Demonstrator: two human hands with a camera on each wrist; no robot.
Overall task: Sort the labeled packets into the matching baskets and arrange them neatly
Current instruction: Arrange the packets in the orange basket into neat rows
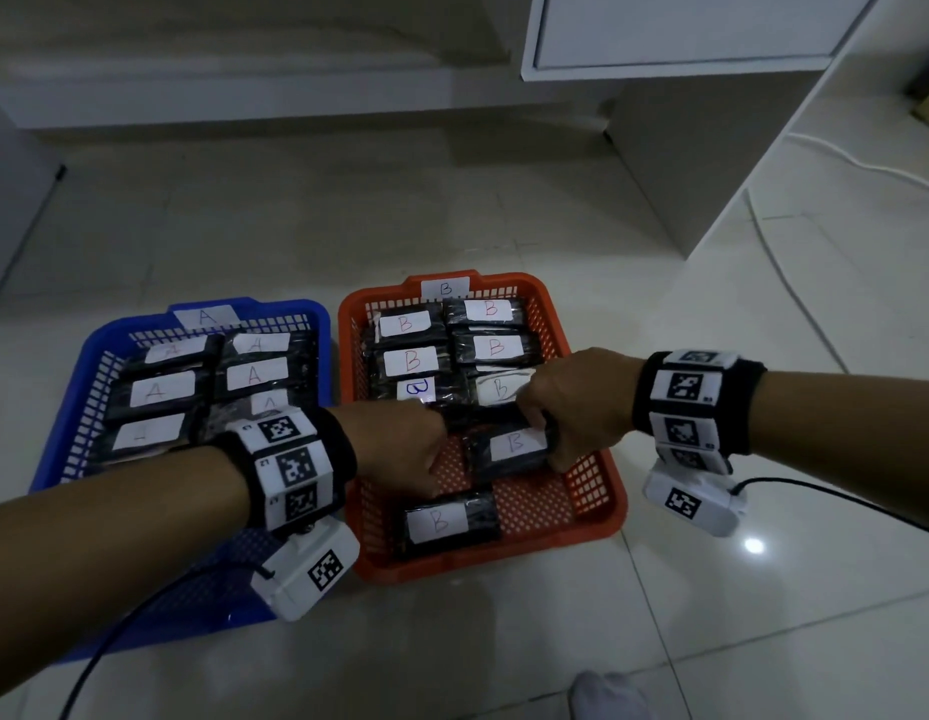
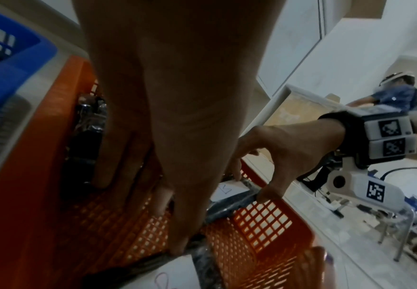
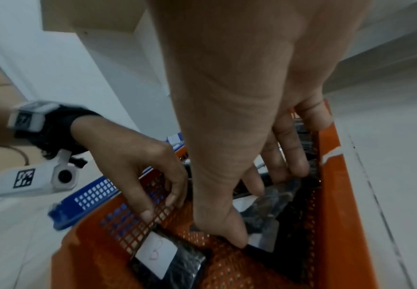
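An orange basket (image 1: 478, 563) tagged B holds several black packets with white B labels. Beside it on the left, a blue basket (image 1: 290, 305) tagged A holds several A packets. Both hands are inside the orange basket. My right hand (image 1: 571, 407) pinches a B packet (image 1: 514, 444) between thumb and fingers at its right end; the pinch shows in the left wrist view on that packet (image 2: 234, 199). My left hand (image 1: 405, 444) points its fingers down to the basket floor, and its thumb touches the edge of the nearest B packet (image 1: 446, 522). The left fingertips (image 3: 148, 213) touch that near packet (image 3: 160, 258).
The baskets stand on a pale tiled floor. A white cabinet (image 1: 685, 33) is at the back right, with a raised white ledge (image 1: 815, 252) and a cable (image 1: 795, 283) to the right. A socked foot (image 1: 607, 693) is at the bottom edge. Another person (image 2: 395, 95) is far off.
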